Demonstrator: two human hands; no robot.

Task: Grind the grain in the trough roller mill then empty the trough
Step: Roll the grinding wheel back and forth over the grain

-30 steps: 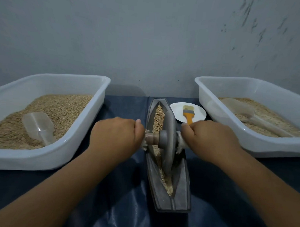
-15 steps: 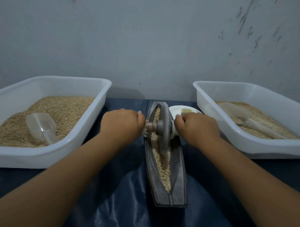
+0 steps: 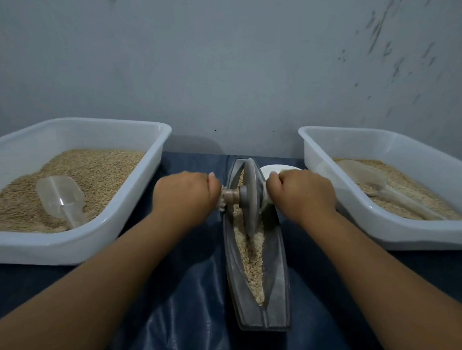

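I have both hands curled tight on the axle handles of the stone wheel (image 3: 250, 199): the left hand (image 3: 187, 197) grips the wooden stub on its side, the right hand (image 3: 301, 197) grips the other end, which is hidden under my fingers. The wheel stands upright near the far end of the trough (image 3: 278, 289), with the grain (image 3: 250, 262) lying along the channel on the near side of the wheel and a little beyond it.

My worry is overrunning the far tip: if I push further, the wheel may ride up and out, or shove grain over the lip onto the dark sheet covering the table (image 3: 188, 304). Uneven pressure between my hands would tilt the wheel against the trough wall and jam it or rock the narrow trough sideways. The small white plate (image 3: 272, 168) sits just behind my right knuckles, close enough to knock. The near-end grain looks barely crushed, so grinding seems far from done.
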